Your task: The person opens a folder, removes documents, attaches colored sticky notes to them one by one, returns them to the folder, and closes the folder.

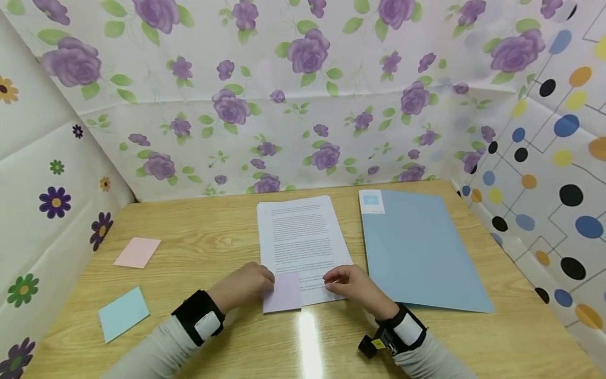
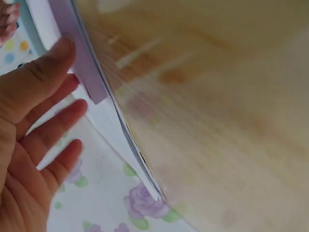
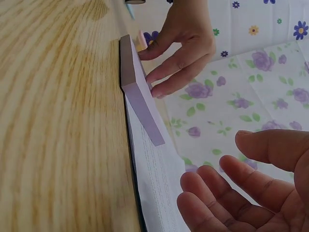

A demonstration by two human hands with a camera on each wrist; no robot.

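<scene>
While the lavender pad of notes lies flat over the lower left corner of a stack of printed sheets, with its near edge reaching past the paper, the person's left grip rests against the pad's left side. That grip is loose rather than clenched: the left wrist view shows the thumb at the pad's edge and the other fingers spread apart. The right grip is released and holds nothing, its fingers gently bent near the lower right part of the sheets, apart from the pad.

The sheets bear dense lines of text, too small to read, and their edges are slightly uneven. Just to their right lies a blue-grey folder, closed, with a white label at its upper left corner. Well to the left of the sheets are two more notes, a pink one and, nearer the person, a light blue one set at a slant.

All of this is on a wood-grained counter, with a bright streak of reflected light below the pad. Black bands circle both wrists, over pale grey sleeves. Behind the counter hangs a white cloth with purple roses; a daisy-patterned one covers the left side, a dotted one the right.
</scene>
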